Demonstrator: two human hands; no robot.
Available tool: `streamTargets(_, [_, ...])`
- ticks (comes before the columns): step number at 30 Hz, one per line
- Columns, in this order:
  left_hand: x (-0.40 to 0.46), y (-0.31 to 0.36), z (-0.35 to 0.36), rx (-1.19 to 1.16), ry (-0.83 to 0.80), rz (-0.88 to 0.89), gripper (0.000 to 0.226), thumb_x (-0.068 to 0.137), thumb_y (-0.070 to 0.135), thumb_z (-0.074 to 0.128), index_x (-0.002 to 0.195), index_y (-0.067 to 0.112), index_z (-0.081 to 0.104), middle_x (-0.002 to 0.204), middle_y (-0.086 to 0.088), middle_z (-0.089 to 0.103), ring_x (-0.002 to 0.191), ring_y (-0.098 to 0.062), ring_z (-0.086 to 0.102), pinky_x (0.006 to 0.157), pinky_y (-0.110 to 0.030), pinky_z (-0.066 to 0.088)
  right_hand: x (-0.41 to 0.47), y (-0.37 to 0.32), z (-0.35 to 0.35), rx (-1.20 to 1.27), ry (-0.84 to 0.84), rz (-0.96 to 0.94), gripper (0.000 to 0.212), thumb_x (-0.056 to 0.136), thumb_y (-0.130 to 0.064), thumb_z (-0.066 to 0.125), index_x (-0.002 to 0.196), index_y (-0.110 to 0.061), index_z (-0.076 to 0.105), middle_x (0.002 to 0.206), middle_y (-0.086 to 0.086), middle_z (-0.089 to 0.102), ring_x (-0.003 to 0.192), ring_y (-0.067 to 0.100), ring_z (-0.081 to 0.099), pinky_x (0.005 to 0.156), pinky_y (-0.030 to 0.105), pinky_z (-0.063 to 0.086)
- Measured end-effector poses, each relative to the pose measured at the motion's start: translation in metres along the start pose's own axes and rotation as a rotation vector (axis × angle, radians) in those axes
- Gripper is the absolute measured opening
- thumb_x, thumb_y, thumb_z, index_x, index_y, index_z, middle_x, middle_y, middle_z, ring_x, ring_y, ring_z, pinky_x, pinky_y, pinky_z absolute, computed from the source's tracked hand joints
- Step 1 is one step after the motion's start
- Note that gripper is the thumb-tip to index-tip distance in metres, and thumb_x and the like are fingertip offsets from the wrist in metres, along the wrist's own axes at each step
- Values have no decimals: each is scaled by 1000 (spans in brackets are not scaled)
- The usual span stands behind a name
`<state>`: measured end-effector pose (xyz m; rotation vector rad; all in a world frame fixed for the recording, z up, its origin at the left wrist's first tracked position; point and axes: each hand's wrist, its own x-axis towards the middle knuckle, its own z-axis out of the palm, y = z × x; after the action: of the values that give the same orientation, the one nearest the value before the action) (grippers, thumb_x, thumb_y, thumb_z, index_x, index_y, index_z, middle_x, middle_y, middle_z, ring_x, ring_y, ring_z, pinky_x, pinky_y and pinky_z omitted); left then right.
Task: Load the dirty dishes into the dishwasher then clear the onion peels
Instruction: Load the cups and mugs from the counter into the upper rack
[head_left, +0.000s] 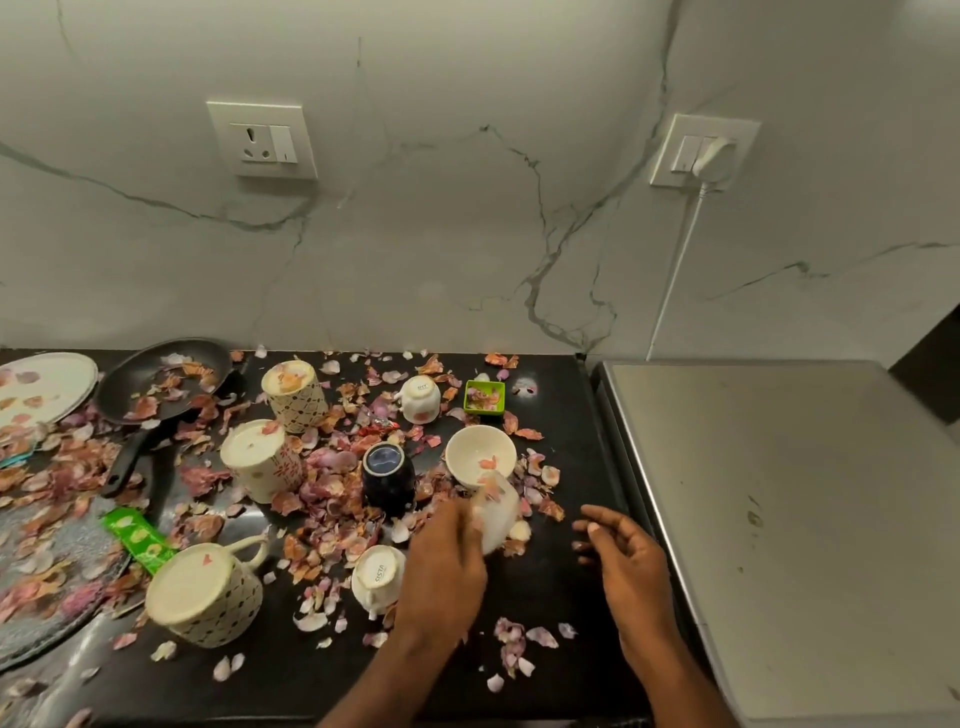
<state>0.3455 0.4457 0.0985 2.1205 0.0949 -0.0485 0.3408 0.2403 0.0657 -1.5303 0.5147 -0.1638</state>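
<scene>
Onion peels (332, 467) lie scattered all over the black counter (561, 597). My left hand (441, 566) grips a white cup (496, 512), blurred and tilted, just in front of a white bowl (480, 454). My right hand (621, 551) hovers to the right of the cup with loosely spread fingers and holds nothing. Upside-down dishes stand among the peels: a dark blue cup (387, 475), a small white cup (376, 577), a dotted mug with a handle (205, 595), two patterned tumblers (293, 389) (260, 460) and another small white cup (421, 397).
A black frying pan (156, 384) and a white plate (41, 387) sit at the back left, a grey tray (62, 561) at the left edge. A small green box (484, 397) holds peels. A steel appliance top (779, 519) borders the counter's right. A white cable (675, 270) runs down the wall.
</scene>
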Motion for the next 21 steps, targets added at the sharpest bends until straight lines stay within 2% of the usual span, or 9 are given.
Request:
streamTargets(2, [10, 6, -1, -652, 56, -448, 16, 109, 21, 49, 119, 23, 61, 121, -3, 69, 107, -20, 68, 97, -48, 58, 1, 2, -6, 24, 22, 11, 22, 101, -8, 61, 108, -22, 76, 96, 0, 79, 89, 22, 75, 82, 36, 60])
streamTargets(4, [22, 11, 1, -1285, 67, -834, 27, 108, 9, 45, 130, 12, 61, 123, -18, 71, 111, -32, 69, 96, -48, 56, 1, 3, -10, 46, 38, 21, 21, 101, -7, 61, 108, -21, 76, 96, 1, 79, 89, 24, 75, 82, 37, 60])
streamTargets(6, [28, 9, 5, -1499, 92, -925, 34, 108, 4, 42, 137, 6, 59, 122, -23, 71, 107, -34, 70, 85, -48, 60, 1, 2, -13, 58, 42, 22, 21, 101, -8, 61, 109, -21, 75, 97, 2, 79, 89, 24, 75, 83, 37, 61])
streamTargets(9, [25, 11, 19, -1450, 69, -876, 37, 108, 4, 43, 141, 7, 57, 124, -21, 71, 111, -34, 70, 81, -47, 64, -2, 0, -18, 52, 44, 19, 20, 101, -8, 62, 111, -21, 75, 98, 1, 79, 90, 23, 75, 83, 36, 61])
streamTargets(12, [10, 24, 26, -1197, -58, -591, 31, 109, 15, 48, 137, 15, 61, 125, -11, 73, 118, -30, 69, 94, -47, 57, -9, -3, -27, 34, 51, 11, 20, 102, -11, 61, 112, -23, 75, 97, -3, 79, 91, 18, 75, 83, 32, 62])
streamTargets(14, [-2, 34, 32, -792, -162, -151, 20, 106, 18, 55, 121, 17, 68, 116, -3, 76, 112, -22, 71, 98, -45, 56, -11, -4, -34, 42, 76, 19, 17, 103, -17, 62, 112, -24, 75, 98, -3, 79, 93, 19, 75, 86, 37, 62])
streamTargets(16, [-7, 36, 44, -339, -201, 268, 16, 101, 9, 64, 106, 22, 72, 105, 8, 77, 101, -8, 71, 89, -29, 57, -17, -7, -42, 70, 92, 27, 18, 104, -29, 61, 109, -23, 77, 100, 1, 79, 96, 22, 76, 90, 44, 62])
streamTargets(19, [-14, 40, 69, 16, -336, 595, 24, 94, 10, 73, 104, 31, 75, 103, 14, 74, 95, 0, 66, 80, -8, 49, -32, -7, -65, 141, 196, 84, 39, 105, -48, 51, 104, -22, 79, 101, 2, 80, 100, 19, 75, 91, 37, 60])
streamTargets(21, [-18, 49, 86, 127, -417, 770, 18, 90, 20, 74, 103, 31, 78, 101, 15, 75, 94, 0, 63, 85, -16, 49, -42, -2, -86, 181, 283, 135, 56, 98, -68, 48, 110, -22, 78, 104, -1, 79, 102, 17, 74, 91, 34, 61])
